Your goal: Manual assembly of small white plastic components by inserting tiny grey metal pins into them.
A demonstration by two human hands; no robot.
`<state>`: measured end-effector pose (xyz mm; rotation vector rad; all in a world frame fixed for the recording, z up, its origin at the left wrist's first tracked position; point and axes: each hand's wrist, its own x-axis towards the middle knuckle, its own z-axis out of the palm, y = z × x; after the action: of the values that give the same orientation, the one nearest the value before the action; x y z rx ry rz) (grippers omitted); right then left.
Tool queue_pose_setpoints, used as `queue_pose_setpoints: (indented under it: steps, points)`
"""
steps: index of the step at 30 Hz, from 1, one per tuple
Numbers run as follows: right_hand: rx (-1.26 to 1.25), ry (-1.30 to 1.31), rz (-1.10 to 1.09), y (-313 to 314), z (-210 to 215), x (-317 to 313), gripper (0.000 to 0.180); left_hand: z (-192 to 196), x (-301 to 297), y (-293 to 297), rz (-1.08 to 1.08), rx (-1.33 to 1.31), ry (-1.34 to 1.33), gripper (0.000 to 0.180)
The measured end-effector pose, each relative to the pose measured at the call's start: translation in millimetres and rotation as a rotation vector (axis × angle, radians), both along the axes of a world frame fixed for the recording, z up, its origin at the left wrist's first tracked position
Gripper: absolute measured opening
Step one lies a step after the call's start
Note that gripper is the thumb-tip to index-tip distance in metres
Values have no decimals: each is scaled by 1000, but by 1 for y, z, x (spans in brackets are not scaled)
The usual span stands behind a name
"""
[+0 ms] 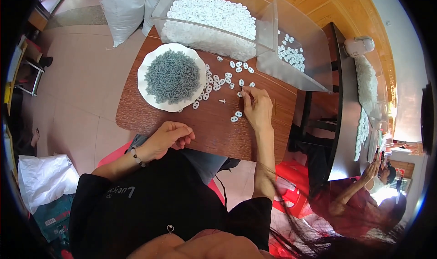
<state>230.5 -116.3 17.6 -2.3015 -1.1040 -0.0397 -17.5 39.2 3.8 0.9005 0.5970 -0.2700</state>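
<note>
My right hand [258, 106] reaches over the brown table, thumb and fingers pinched at a small white oval piece with two holes [239, 94]. My left hand [169, 137] is held at the table's near edge, fingers curled in and thumb against them; whatever may be inside is hidden. Between the hands lies a single pale screw [222, 101]. Several more white two-hole pieces [215, 80] are scattered beside a scalloped white plate [142, 84], which is heaped with small grey screws [173, 77]. Two white pieces [236, 116] lie near my right wrist.
A clear bin [213, 26] full of white pieces stands at the table's far edge. Right of it, another clear bin [293, 79] holds fewer. A black table [343, 136] with more white pieces is at right, where a person in red [350, 204] sits. White sacks [120, 13] stand behind.
</note>
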Motion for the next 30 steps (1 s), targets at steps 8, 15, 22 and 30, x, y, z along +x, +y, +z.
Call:
queue_pose_setpoints:
  steps: [8, 15, 22, 30]
  points:
    - [-40, -76, 67, 25, -6, 0, 15, 0, 4, 3, 5, -17, 6, 23]
    - [-51, -138, 14, 31, -18, 0, 13, 9, 6, 2, -21, 49, -31, 24]
    - [-39, -40, 43, 37, -9, -4, 6, 23, 11, 18, 125, 570, -204, 19]
    - [225, 49, -15, 4, 2, -28, 9, 30, 32, 73, 198, 1556, -315, 11]
